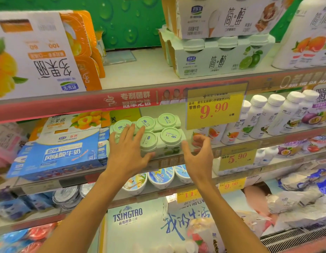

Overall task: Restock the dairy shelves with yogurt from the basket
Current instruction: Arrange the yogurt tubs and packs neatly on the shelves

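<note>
At centre frame, a pale green yogurt multipack [155,133] sits on the middle shelf [96,172], between a blue yogurt carton [56,157] at left and white bottles [268,117] at right. The left hand [126,152] is laid on it with fingers straight; the right hand [198,154] hovers at its right end, fingers loosely curled, nothing held. The pack is judged moderately heavy, its cardboard sleeve stiff but crushable, best held by both ends. Round foil lids show on top, with a lime print in front.

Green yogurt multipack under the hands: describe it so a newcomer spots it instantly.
Find the yellow 9.90 price tag on the pink shelf edge. Just below-left sits the green yogurt multipack, left hand resting on it. Unlike the blue carton beside it, it shows round pale-green lids.
</note>
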`<state>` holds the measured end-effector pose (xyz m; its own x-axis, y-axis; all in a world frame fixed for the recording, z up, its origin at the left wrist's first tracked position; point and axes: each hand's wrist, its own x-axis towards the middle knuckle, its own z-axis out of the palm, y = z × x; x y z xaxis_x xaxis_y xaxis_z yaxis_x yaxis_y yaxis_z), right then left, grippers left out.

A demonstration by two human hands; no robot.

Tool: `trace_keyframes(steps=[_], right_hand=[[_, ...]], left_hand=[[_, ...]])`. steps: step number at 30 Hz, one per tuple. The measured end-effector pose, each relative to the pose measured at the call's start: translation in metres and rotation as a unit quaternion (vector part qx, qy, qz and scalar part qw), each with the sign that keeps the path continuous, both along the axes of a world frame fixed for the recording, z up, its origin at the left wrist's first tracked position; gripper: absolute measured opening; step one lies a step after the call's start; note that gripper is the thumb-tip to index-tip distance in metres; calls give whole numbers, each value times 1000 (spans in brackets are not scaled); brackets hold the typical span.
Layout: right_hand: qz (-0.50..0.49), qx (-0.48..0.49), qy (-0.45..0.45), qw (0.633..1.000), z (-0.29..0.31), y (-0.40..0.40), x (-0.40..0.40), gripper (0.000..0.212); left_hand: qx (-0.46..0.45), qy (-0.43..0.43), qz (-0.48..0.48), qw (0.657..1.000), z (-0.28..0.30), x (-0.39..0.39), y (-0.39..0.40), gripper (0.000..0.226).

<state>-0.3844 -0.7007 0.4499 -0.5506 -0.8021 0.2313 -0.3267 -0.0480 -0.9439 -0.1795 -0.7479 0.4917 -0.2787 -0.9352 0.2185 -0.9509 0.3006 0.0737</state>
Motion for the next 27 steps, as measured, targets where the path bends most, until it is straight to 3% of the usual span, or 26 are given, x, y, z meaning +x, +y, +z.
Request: trace_keyframes(steps=[6, 10, 15, 25, 27], right_hand=[[102, 71, 22, 992, 9, -17, 12, 55], [95, 75, 24, 992, 7, -20, 7, 52], [72, 90, 57, 992, 11, -18, 3, 66], [80, 112, 88, 987, 16, -10, 1, 80], [82, 106, 99, 986, 20, -5, 5, 70]], left_hand=[[58, 1, 5, 998, -1, 38, -8, 96], [54, 27, -2, 998, -5, 31, -6, 87], [67, 32, -16, 997, -3, 21, -7, 81], [57, 32, -4, 998, -3, 25, -5, 97], [51, 47, -9, 998, -5, 30, 1, 96]])
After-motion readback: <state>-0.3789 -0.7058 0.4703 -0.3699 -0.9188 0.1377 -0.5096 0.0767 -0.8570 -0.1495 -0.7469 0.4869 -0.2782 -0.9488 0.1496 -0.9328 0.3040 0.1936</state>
